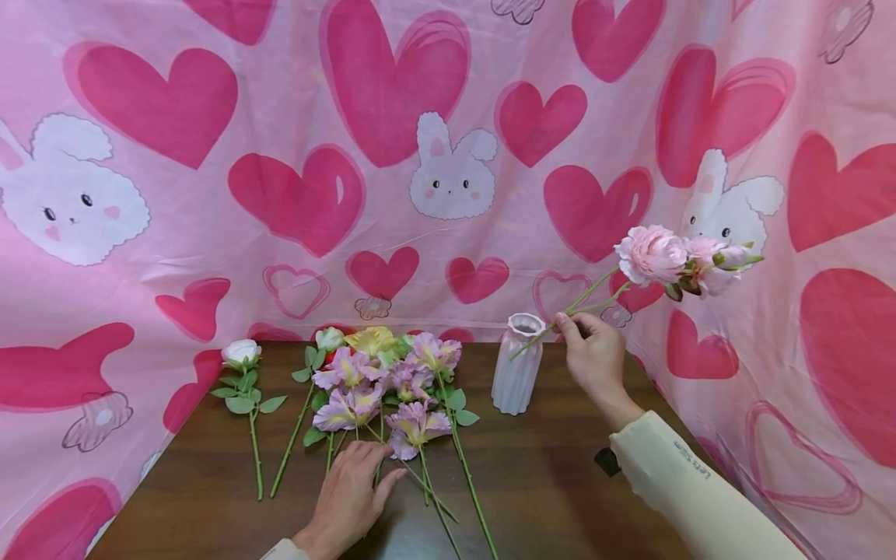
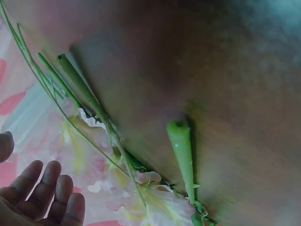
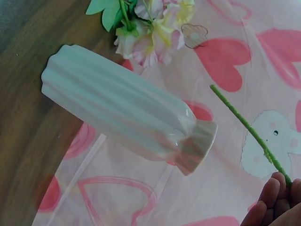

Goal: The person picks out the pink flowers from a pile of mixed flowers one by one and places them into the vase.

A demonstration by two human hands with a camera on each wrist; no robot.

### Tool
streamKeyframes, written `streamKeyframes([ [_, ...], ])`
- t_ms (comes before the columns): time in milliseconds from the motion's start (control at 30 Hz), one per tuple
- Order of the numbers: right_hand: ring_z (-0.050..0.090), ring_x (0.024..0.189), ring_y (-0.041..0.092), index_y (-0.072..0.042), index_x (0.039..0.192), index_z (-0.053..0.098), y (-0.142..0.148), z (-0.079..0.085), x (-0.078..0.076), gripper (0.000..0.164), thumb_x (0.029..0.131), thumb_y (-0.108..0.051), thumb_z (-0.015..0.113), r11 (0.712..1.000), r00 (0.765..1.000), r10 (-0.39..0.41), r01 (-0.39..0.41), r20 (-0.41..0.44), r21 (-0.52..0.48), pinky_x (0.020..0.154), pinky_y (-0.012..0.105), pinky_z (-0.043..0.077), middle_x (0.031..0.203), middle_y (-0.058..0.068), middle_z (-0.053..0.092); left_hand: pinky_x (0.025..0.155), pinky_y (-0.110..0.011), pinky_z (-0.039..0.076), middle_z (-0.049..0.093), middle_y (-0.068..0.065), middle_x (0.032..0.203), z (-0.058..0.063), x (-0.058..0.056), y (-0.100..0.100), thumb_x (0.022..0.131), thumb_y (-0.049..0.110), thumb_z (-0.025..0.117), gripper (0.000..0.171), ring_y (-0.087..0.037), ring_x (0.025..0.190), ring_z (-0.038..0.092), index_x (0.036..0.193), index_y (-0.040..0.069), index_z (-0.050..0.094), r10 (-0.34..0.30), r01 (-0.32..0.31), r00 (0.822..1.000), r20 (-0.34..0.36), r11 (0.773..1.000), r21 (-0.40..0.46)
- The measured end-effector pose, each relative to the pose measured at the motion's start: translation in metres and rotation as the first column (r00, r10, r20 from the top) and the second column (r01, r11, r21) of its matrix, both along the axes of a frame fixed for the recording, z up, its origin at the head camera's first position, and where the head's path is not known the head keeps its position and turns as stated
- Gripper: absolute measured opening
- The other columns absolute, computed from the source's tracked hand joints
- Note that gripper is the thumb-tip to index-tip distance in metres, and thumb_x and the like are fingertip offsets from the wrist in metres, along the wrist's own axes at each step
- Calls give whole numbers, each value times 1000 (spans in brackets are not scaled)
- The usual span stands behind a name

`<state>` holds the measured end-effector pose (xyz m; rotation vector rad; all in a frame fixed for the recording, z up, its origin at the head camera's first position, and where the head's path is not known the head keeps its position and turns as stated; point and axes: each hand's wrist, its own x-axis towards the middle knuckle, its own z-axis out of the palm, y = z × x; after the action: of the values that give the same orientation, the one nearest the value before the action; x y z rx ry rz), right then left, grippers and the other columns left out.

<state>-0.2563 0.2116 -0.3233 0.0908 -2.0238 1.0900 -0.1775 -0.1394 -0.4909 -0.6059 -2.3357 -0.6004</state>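
Observation:
My right hand [image 1: 595, 354] pinches the green stem of a pink peony spray [image 1: 654, 255], whose blooms lean out to the right. The stem's cut end [image 3: 214, 88] points toward the white fluted vase [image 1: 516, 373], overlapping its mouth in the head view but apart from it in the right wrist view. The vase stands upright on the table. My left hand [image 1: 353, 490] hovers over the stems of several lilac-and-yellow flowers [image 1: 350, 408]. In the left wrist view its fingers [image 2: 47, 188] are spread loosely beside the stems, holding nothing.
A white rose [image 1: 241, 354] with leaves lies apart on the left of the brown table [image 1: 189, 474]. Behind the lilac blooms show a yellow flower [image 1: 371, 340] and another white bud [image 1: 329, 337]. A pink heart-print cloth [image 1: 294, 101] hangs around the table's back and sides.

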Motion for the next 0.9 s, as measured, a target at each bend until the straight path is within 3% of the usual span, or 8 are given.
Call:
streamKeyframes([
  [233, 53, 59, -1, 0, 80, 76, 3, 8, -5, 23, 97, -16, 72, 999, 999, -22, 21, -40, -35, 53, 16, 39, 73, 13, 72, 83, -42, 51, 72, 0, 97, 1, 1, 0, 81, 28, 88, 29, -17, 92, 62, 102, 12, 75, 11, -11, 1000, 6, 1000, -1],
  [633, 51, 60, -3, 2, 83, 77, 6, 15, -14, 23, 97, -15, 73, 994, 993, -56, 45, -107, -100, 53, 16, 37, 76, 17, 72, 83, -42, 51, 71, 0, 97, -1, 1, -1, 81, 27, 88, 29, -17, 91, 61, 102, 11, 74, 11, -11, 1000, 14, 1000, -12],
  [900, 46, 58, 0, 2, 79, 74, 7, 8, -21, 22, 96, -13, 73, 996, 991, -85, 80, -99, -44, 53, 17, 35, 71, 15, 68, 85, -42, 50, 71, 0, 98, -2, 1, 0, 81, 26, 88, 30, -18, 94, 62, 102, 11, 74, 16, -16, 1000, 14, 1000, -10],
])
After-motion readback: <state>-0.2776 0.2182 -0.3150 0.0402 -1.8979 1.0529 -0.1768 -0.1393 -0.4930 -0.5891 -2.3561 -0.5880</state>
